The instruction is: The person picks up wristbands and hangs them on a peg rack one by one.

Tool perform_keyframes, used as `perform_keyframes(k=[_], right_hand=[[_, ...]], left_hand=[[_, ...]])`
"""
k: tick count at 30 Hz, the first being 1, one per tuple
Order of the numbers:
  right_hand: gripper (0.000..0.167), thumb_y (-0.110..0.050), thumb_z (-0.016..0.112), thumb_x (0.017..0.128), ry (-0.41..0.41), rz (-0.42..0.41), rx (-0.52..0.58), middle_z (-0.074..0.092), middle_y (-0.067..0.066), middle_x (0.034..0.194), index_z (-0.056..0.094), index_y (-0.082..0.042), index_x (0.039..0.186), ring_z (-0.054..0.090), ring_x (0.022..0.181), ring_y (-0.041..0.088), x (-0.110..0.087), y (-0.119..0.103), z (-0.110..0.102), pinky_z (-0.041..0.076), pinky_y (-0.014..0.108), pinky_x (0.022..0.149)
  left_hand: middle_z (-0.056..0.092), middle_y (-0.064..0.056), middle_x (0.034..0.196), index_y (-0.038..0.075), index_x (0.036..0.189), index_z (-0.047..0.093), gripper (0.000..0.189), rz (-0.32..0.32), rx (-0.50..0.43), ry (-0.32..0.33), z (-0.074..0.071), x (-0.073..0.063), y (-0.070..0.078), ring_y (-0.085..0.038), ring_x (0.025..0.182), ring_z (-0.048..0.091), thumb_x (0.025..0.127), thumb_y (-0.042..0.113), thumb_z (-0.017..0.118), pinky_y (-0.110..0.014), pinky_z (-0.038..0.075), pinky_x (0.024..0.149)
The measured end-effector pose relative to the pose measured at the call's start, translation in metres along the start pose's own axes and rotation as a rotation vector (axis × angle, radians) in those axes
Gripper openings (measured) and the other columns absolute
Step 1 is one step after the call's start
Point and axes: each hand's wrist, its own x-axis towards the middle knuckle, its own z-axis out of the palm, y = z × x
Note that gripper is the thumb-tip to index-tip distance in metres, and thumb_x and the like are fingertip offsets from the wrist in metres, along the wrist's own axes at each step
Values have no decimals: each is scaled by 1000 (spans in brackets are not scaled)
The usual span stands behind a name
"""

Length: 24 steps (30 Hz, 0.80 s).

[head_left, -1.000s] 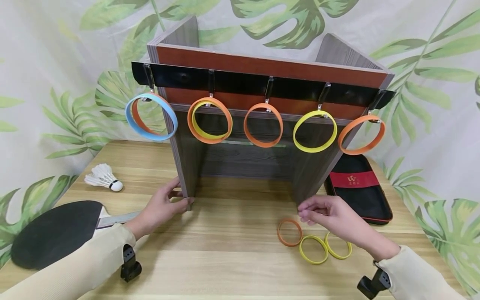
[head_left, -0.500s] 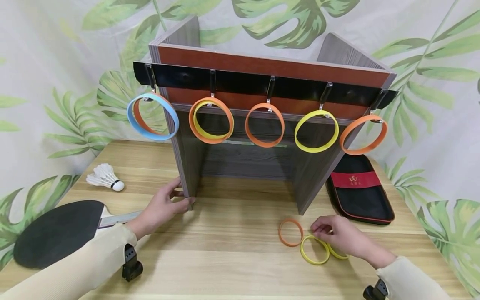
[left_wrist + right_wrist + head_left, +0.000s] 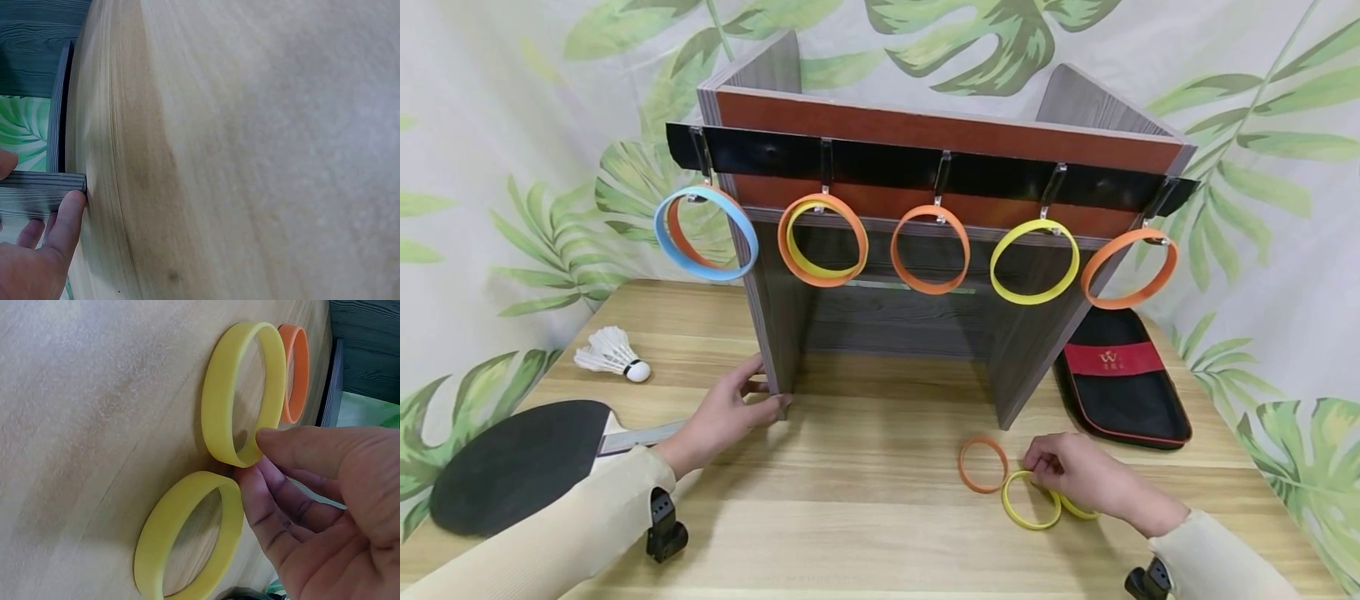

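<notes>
My left hand (image 3: 726, 412) grips the lower front edge of the grey wooden stand's (image 3: 771, 333) left side panel. In the left wrist view, the thumb and fingers (image 3: 65, 228) lie on opposite faces of the panel. At front right, my right hand (image 3: 1082, 471) pinches the edge of a yellow wristband (image 3: 1033, 525) lying on the table. The right wrist view has the thumb at that band's (image 3: 219, 400) inner side and a finger outside it. A second yellow wristband (image 3: 153, 550) lies beside it, partly covered in the head view. An orange wristband (image 3: 983, 490) lies just left.
Orange, yellow and blue wristbands hang from hooks on the stand's black bar (image 3: 880, 162). A black paddle (image 3: 520, 467) and a shuttlecock (image 3: 613, 354) lie left on the wooden table (image 3: 850, 542). A black case with a red band (image 3: 1127, 396) lies right of the stand.
My right hand has moved from beside the stand's right panel down and rightward to the yellow wristbands, and now pinches one. My left hand keeps its place on the left panel.
</notes>
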Motion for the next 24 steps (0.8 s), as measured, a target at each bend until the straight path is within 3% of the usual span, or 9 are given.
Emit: perform_keyframes(k=[12,18,24], right_hand=[[11,-2,74,91,-1,-36,-63,66,-10,80,71,-12,87,51,74,-6,-2,-2,-2,50,20,65],[12,1,72,90,-29,-74,-1,68,-8,82,68,-10,89,56,77,-6,-5,-4,-10,53,21,66],[6,-4,71,95,-119,-95,103,74,-3,89,71,-8,98,60,81,-6,-8,-7,-22,56,21,70]], left_hand=[[46,-28,152,13,163,35,67,13,7,-14,0,1,1,-42,125,58,103,3,62,-30,63,82],[46,-28,152,12,163,35,68,11,5,-13,0,0,1,-42,126,58,102,3,63,-30,63,82],[46,-28,153,12,163,35,68,13,6,-12,0,0,1,-43,126,57,102,4,64,-30,63,82]])
